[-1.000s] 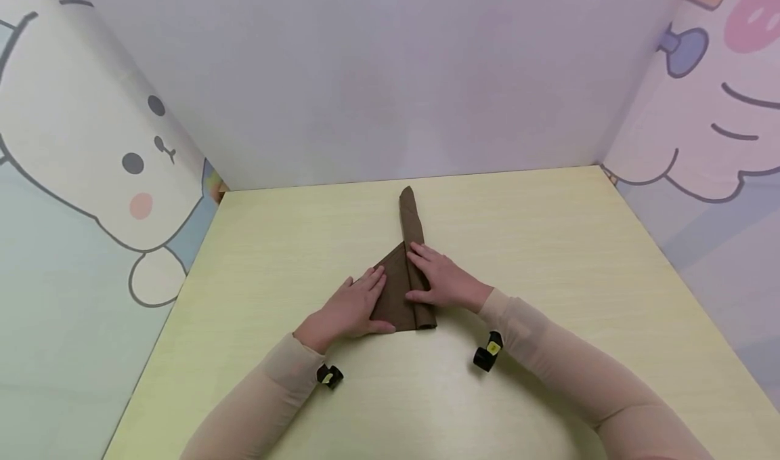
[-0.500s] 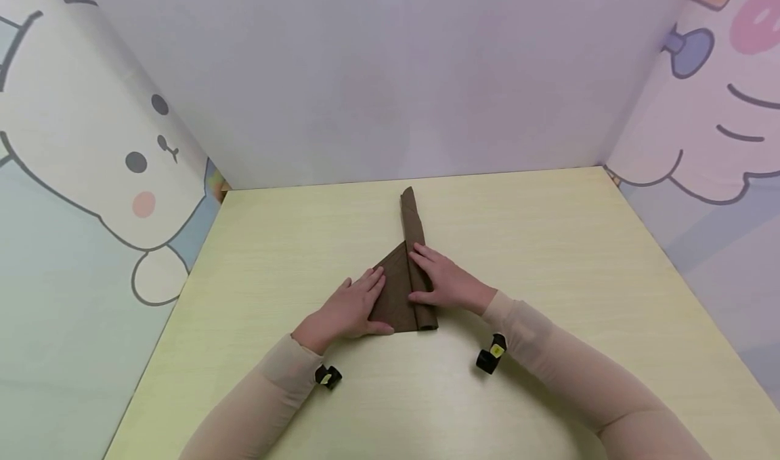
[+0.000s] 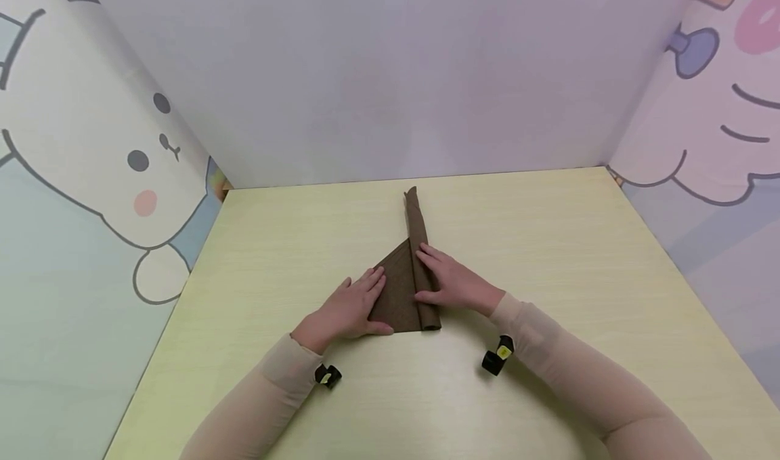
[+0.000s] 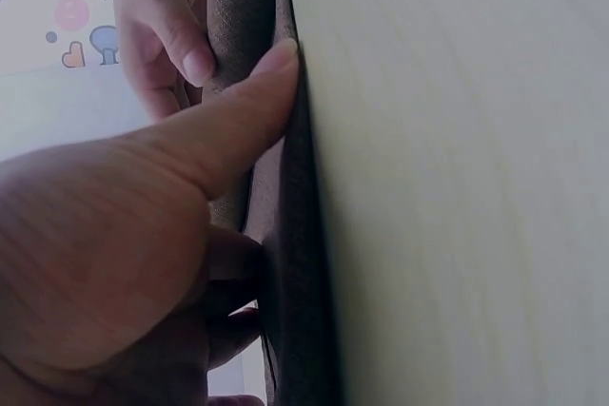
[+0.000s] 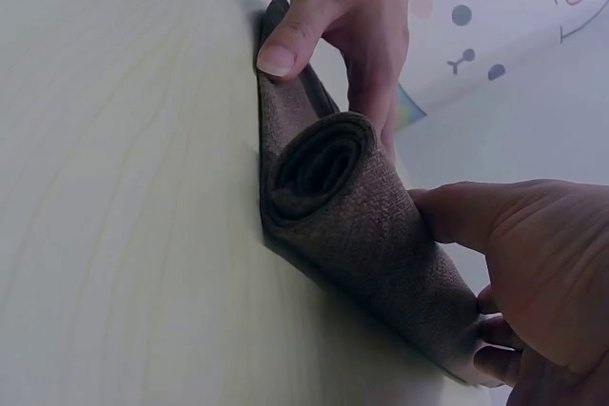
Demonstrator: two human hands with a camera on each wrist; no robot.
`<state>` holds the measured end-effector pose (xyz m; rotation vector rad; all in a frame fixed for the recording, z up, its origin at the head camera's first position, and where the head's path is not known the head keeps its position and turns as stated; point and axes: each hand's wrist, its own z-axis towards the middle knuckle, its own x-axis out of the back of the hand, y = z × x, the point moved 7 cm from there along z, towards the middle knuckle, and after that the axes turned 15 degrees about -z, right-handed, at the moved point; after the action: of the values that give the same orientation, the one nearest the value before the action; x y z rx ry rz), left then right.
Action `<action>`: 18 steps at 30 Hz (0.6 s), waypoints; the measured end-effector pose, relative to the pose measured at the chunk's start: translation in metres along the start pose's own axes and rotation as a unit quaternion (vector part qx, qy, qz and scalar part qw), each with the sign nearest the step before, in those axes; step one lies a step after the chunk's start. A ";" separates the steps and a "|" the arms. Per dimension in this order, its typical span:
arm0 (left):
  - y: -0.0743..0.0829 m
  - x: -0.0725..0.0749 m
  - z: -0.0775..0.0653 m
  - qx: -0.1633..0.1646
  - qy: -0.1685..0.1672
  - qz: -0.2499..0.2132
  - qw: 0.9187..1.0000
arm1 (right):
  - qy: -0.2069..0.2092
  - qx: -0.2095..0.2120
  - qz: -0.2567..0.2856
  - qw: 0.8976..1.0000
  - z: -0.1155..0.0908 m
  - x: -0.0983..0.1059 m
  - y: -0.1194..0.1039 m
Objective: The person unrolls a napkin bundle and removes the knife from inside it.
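A brown cloth napkin [image 3: 397,301] lies on the table, its left part flat with a slanted upper edge. Along its right side runs a rolled part [image 3: 417,221], whose narrow end points to the far edge; the right wrist view shows the spiral of its near end [image 5: 319,173]. My left hand [image 3: 347,313] rests on the flat part with straight fingers, its thumb at the near edge of the cloth. On the roll lies my right hand [image 3: 458,284], fingers extended and thumb apart, touching it from the right. The right fingertips are partly hidden in the right wrist view.
The pale wood-grain table [image 3: 536,236] extends around the cloth. A plain light wall [image 3: 390,74] stands behind it, with cartoon-printed panels [image 3: 79,141] at the sides. Small black devices [image 3: 498,356] are worn at both wrists.
My right hand and the rolled part have shifted slightly to the right, and the roll's far tip has swung right too. The left hand keeps nearly the same place on the cloth.
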<state>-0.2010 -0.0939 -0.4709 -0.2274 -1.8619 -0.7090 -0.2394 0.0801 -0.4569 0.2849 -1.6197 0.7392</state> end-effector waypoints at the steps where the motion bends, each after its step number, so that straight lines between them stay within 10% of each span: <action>1: 0.000 0.000 0.000 0.000 0.000 0.000 1.000 | 0.000 -0.001 0.002 1.000 0.000 0.000 0.000; 18: -0.003 -0.001 -0.003 0.005 -0.005 -0.005 1.000 | -0.007 -0.011 0.020 1.000 -0.008 0.002 0.008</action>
<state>-0.1993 -0.0980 -0.4723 -0.2162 -1.8758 -0.7066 -0.2387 0.0916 -0.4573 0.2420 -1.6504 0.7511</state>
